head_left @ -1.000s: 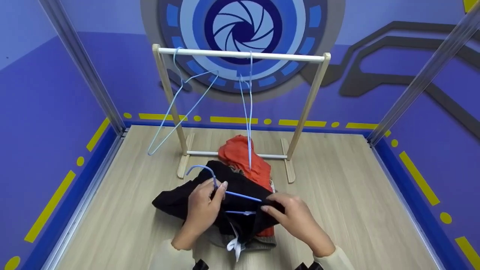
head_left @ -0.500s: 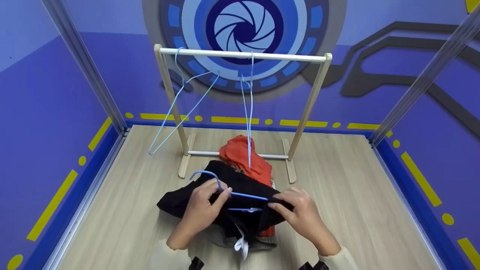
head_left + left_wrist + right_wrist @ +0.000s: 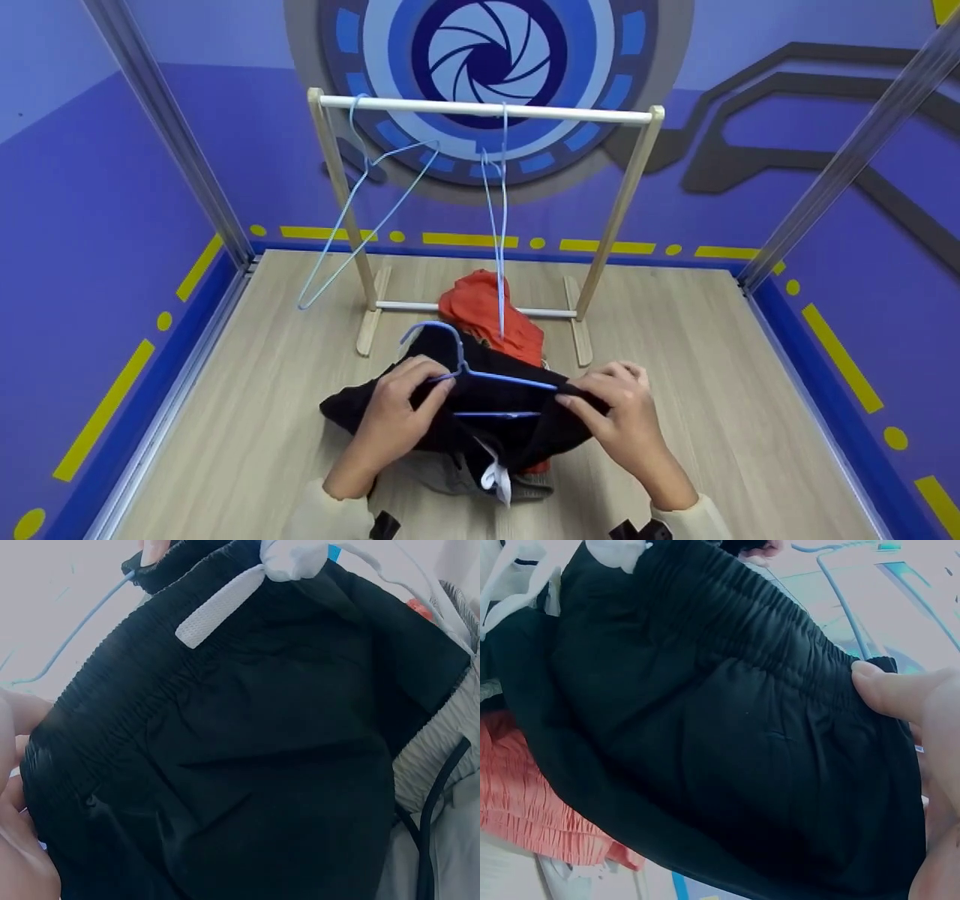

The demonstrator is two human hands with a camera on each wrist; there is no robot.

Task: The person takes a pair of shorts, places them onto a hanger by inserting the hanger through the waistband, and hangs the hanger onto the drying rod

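Black shorts with a gathered elastic waistband and a white drawstring are held up between my hands. A blue hanger sits in the waist opening, its hook and neck standing clear above. My left hand pinches the waistband by the hanger's left arm. At the other end, my right hand grips the waistband, where the hanger's right arm disappears into black cloth. The right wrist view shows the right thumb pressed on the waistband. Both ends of the hanger are hidden.
Behind the shorts stands a wooden rack with two light-blue hangers, one at left and one near the middle. An orange garment and a grey garment lie beneath the black shorts. Walls enclose the table.
My right hand has moved right with the waistband. My left hand has slid off the hanger's neck onto its left arm, and the hook has shifted right, leaving the neck visible.
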